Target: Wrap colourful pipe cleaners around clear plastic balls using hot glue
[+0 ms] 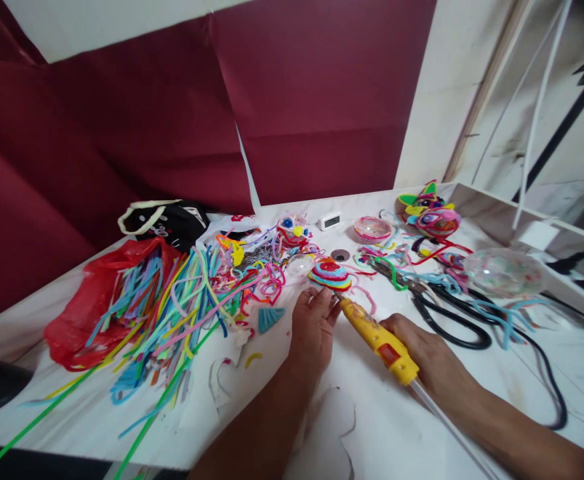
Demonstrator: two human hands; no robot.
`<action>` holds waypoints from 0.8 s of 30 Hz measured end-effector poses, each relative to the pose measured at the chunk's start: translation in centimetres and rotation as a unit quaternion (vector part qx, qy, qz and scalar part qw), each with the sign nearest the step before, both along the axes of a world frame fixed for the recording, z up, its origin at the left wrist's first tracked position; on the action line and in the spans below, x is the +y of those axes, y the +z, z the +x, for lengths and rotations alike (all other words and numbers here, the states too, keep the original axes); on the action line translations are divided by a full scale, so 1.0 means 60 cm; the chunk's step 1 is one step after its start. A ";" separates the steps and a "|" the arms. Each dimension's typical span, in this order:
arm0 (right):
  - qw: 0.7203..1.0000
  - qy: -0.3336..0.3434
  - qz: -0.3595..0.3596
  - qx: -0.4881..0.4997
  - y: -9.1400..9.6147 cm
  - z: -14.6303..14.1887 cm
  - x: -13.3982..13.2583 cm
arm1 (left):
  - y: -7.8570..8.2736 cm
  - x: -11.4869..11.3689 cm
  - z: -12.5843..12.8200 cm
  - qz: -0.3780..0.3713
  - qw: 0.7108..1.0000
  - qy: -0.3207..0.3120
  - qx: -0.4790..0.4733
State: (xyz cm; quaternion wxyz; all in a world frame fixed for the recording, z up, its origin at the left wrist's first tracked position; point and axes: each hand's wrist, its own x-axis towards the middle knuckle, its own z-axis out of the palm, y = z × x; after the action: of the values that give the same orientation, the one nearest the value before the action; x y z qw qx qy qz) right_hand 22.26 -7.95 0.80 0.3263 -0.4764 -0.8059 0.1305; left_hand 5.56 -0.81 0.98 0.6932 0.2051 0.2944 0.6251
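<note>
My right hand (pixel 435 357) is wrapped round a yellow hot glue gun (pixel 375 337), whose nozzle points forward and left. A long whitish glue stick (pixel 455 430) sticks out of its back end. My left hand (pixel 315 327) is closed, its thumb and fingers pinching at the near edge of a striped pipe-cleaner dome (pixel 330 273) in red, blue, yellow and pink. The nozzle tip lies right beside these fingertips, and the exact contact is hidden. A clear plastic half-ball (pixel 301 265) rests just left of the dome.
At left, a red plastic bag (pixel 89 293) spills many pipe cleaners (pixel 187 300). Black-handled scissors (pixel 452 323) and a large clear shell (pixel 505 273) lie at right. Farther back are a pink-rimmed bowl (pixel 373 229), a small white display (pixel 329 221) and a decorated ball (pixel 293 230).
</note>
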 end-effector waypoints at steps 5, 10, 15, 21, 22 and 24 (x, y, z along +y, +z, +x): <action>1.000 0.000 -0.007 -0.002 0.000 0.000 -0.001 | -0.002 0.000 0.000 -0.001 1.000 -0.001 0.007; 1.000 0.001 -0.012 0.000 -0.004 0.001 0.000 | -0.002 -0.002 0.000 0.002 1.000 -0.004 0.013; 1.000 -0.001 -0.011 0.006 -0.004 0.000 0.001 | -0.001 -0.001 0.000 0.002 1.000 0.000 0.011; 0.999 0.000 -0.031 0.009 -0.006 0.004 0.000 | -0.001 -0.001 0.001 0.002 1.000 0.005 0.013; 0.999 -0.001 -0.034 0.008 -0.006 0.004 0.000 | -0.001 -0.002 0.001 0.003 1.000 0.006 0.014; 0.999 -0.003 -0.039 0.006 -0.007 0.005 0.000 | -0.002 -0.002 0.002 0.007 1.000 0.004 0.015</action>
State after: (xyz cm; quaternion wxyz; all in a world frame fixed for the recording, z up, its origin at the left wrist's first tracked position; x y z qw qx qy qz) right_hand 22.57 -7.97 0.38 0.3126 -0.4905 -0.7969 0.1633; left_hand 5.65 -0.92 0.86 0.6845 0.2179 0.3017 0.6269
